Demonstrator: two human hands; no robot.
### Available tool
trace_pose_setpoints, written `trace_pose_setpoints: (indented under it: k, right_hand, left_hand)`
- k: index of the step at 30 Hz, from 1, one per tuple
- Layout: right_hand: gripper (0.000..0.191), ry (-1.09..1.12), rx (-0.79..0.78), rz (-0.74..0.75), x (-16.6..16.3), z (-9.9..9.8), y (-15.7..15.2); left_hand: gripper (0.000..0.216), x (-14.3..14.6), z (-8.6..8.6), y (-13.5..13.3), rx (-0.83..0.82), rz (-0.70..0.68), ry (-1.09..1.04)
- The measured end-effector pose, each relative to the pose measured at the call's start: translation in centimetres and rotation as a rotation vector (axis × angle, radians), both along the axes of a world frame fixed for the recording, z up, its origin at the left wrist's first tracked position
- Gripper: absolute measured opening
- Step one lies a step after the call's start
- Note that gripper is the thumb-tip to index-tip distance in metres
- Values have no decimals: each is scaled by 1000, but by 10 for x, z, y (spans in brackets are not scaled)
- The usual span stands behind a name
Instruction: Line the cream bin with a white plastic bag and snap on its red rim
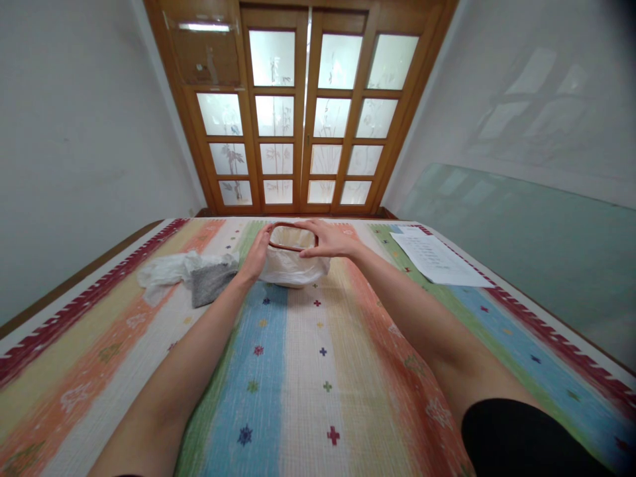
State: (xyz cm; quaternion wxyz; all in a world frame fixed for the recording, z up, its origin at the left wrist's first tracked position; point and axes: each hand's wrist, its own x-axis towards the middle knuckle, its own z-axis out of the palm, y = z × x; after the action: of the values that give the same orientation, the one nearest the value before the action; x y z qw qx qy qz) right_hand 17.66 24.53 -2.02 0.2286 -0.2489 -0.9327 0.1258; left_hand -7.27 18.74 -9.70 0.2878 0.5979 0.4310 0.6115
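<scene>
A small trash bin stands at the far middle of the bed or table, lined with a white plastic bag. Around its mouth runs a brown rim ring, with the bag folded down over the outside beneath it. My left hand is closed against the left end of the ring, its fingers partly hidden. On the right end, my right hand grips the ring, thumb at the front and fingers over the back edge.
A crumpled white plastic bag and a folded grey cloth lie to the left. White printed papers rest at the right. Beneath everything is a striped, patterned cloth. Wooden glass-paned doors stand beyond.
</scene>
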Motion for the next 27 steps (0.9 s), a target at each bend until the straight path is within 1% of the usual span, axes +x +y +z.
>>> trace_pose_setpoints:
  k: [4,8,11,14,17,21,24,27]
  right_hand:
    - [92,-18,-5,26,0,1,-1]
    - [90,-45,-27,29,1,3,3]
    - [87,-73,-57,35,1,3,3]
    - [84,-78,-65,12,1,3,-1]
    - [85,-60,-58,-18,3,3,-8]
    - [90,-13,-123,-53,3,1,-16]
    - [95,38,-152,-92,1,-2,-20]
    - [93,89,-165,-95,1,-8,-21]
  left_hand:
    - [50,1,-2,1,15,12,33]
    - [44,3,2,-3,-11,38,91]
    - [41,5,6,-6,-35,84,89]
    - [39,6,8,-7,-45,98,77]
    - [38,7,7,-5,-42,95,85]
    - [38,6,2,-1,-40,99,78]
    - [38,6,-2,2,-34,98,57]
    - [39,6,-2,2,-31,105,63]
